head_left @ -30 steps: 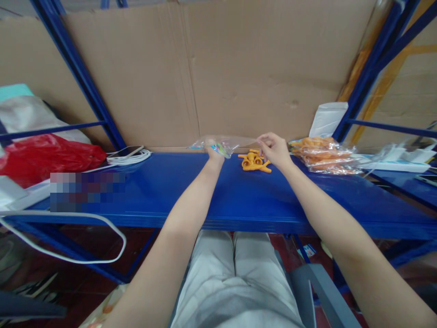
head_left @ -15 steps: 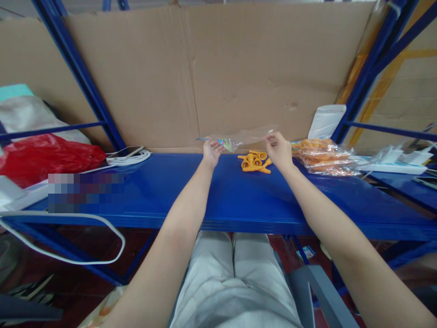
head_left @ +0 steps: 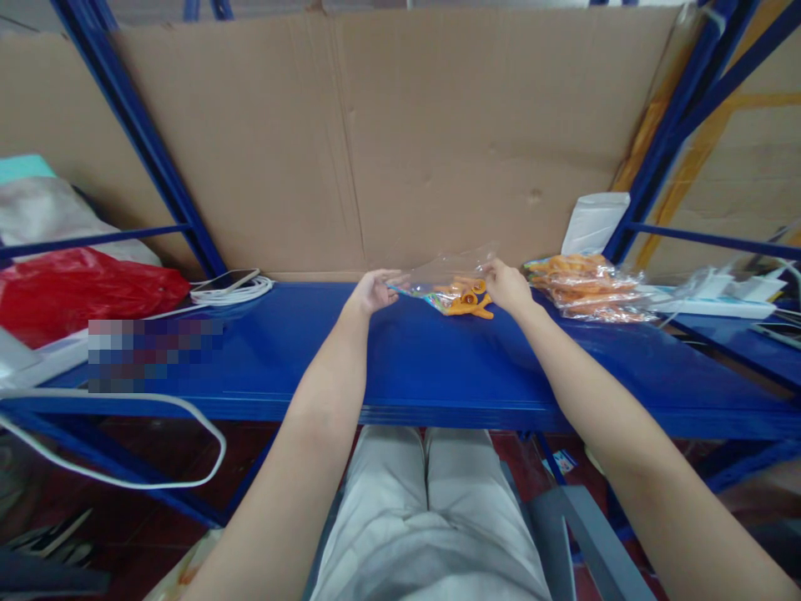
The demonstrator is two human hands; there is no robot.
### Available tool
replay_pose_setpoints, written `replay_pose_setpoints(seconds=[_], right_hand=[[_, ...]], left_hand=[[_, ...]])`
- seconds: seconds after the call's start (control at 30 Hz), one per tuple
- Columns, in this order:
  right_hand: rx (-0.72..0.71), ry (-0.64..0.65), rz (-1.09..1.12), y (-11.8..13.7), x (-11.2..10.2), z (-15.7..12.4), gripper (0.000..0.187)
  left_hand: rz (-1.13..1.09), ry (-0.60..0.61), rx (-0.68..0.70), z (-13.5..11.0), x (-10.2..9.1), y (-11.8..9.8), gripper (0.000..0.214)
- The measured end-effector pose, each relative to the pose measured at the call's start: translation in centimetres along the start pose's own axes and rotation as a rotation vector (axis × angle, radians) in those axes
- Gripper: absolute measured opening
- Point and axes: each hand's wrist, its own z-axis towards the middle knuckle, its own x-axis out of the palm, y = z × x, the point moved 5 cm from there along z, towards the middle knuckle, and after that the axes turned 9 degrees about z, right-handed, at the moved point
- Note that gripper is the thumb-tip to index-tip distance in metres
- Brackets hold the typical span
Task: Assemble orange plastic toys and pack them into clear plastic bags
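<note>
A clear plastic bag (head_left: 431, 271) with a colourful printed end stretches between my two hands, low over the blue shelf. My left hand (head_left: 374, 290) pinches its printed end, the fingers pointing right. The opposite end of the bag is pinched in my right hand (head_left: 508, 285), whose fingertips are partly hidden. Several orange plastic pieces (head_left: 479, 310) with round cup-like parts lie in a small cluster below and behind the bag, close to my right fingers. The see-through film overlaps some of them; whether any are inside it, I cannot tell.
Bagged orange pieces (head_left: 579, 288) are stacked on the right, with a white packet (head_left: 594, 224) behind and a white power strip (head_left: 707, 305) beyond. A red plastic bag (head_left: 88, 288) and a coiled white cable (head_left: 234, 290) sit left. A cardboard panel (head_left: 438, 125) closes the back.
The bag has come down and its printed end now reaches in front of the orange pieces. My left hand has moved slightly left and lower; my right hand has dropped a little.
</note>
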Motion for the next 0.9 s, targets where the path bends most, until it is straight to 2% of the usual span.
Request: replay_pose_setpoints(seconds=[0.17, 0.27, 0.43, 0.57, 0.7, 0.9], right_hand=[[0.035, 0.05, -0.062, 0.1, -0.1, -0.2, 0.037], [0.013, 0.053, -0.038, 0.3, 0.1, -0.1, 0.038], [-0.061, 0.09, 0.081, 1.3, 1.9, -0.3, 0.037], [-0.183, 0.122, 0.212, 2.7, 4.0, -0.7, 0.032], [-0.231, 0.153, 0.296, 3.0, 5.3, -0.9, 0.031], [-0.267, 0.106, 0.357, 2.5, 5.0, -0.9, 0.038]], left_hand=[[0.384, -0.137, -0.125, 0.3, 0.6, 0.2, 0.042], [0.661, -0.186, -0.137, 0.2, 0.3, -0.4, 0.047], [1.039, -0.231, -0.09, -0.8, -2.3, -1.8, 0.042], [1.295, -0.33, -0.02, -1.8, -4.8, -1.5, 0.035], [1.364, -0.43, 0.053, -2.2, -5.7, -1.1, 0.032], [1.309, -0.505, 0.206, -2.5, -5.3, -2.0, 0.034]])
